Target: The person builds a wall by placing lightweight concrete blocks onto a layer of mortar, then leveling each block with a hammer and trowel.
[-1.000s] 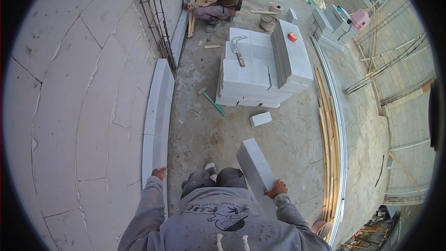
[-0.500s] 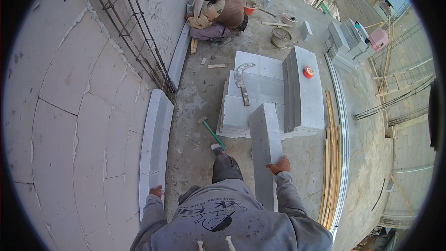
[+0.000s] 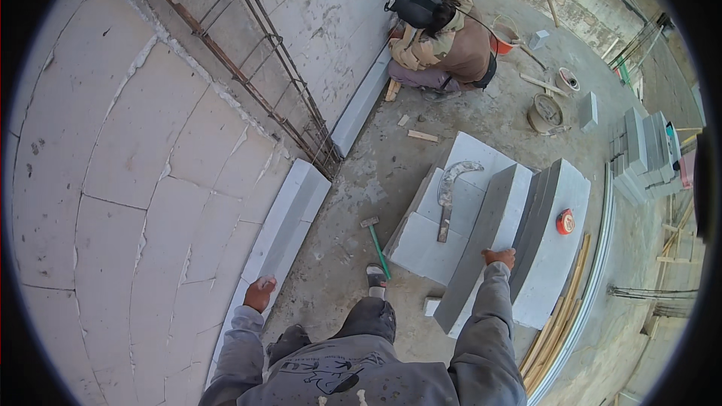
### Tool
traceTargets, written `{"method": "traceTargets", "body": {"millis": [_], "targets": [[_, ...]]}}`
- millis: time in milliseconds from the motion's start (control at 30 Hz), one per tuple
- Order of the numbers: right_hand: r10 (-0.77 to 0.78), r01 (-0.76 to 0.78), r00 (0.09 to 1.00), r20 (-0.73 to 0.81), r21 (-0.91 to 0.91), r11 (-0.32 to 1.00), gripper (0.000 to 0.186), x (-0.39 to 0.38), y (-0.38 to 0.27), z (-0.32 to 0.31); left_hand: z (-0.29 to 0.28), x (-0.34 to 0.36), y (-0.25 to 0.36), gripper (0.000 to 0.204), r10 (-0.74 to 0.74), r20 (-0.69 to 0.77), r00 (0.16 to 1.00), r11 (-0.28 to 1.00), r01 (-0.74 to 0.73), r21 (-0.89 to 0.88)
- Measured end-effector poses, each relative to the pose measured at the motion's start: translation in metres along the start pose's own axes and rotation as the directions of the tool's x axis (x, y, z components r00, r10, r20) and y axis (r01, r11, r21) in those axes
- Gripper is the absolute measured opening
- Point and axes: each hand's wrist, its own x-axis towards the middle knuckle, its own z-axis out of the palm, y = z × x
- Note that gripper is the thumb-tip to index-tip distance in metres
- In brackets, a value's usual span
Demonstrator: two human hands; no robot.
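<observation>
Pale block [image 3: 483, 233], long and upright-edged, is at the right hand [image 3: 499, 257], which grips its upper edge with bent fingers. Block lies alongside the standing blocks [image 3: 553, 256] of the stack [image 3: 429, 237]; cannot tell whether it bears on the stack or hangs. Left hand [image 3: 260, 293] is half-curled at the low block row [image 3: 289, 207] by the wall; contact unclear, nothing seen in it.

Step in hand, judged: one-handed handling of the block. Next move would call for a firm grip and level control, clear of neighbouring edges.

Outward: sickle-shaped tool [image 3: 444, 214] on the stack, red tape measure [image 3: 565, 222] atop the standing blocks, green-handled hammer [image 3: 377, 250] on the floor, co-worker [image 3: 459, 45] crouched beyond.
</observation>
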Motion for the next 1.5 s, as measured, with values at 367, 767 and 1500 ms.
{"method": "traceTargets", "body": {"millis": [367,767,1500], "targets": [[0.149,-0.150,0.985,-0.084,-0.003,0.989,0.088,0.007,-0.016,0.034,0.027,-0.034,-0.043,0.045,-0.310,0.041,0.950,0.897,0.277,0.345],[-0.261,0.253,0.956,-0.131,-0.073,0.965,0.082,-0.081,-0.030,0.021,0.018,0.003,-0.106,0.045,-0.191,-0.061,0.980,0.969,0.198,0.146],[-0.496,0.636,0.712,0.498,-0.156,0.756,0.047,-0.311,0.078,0.120,-0.102,0.039,-0.312,0.047,-0.358,-0.319,0.878,0.906,0.410,0.111]]}}
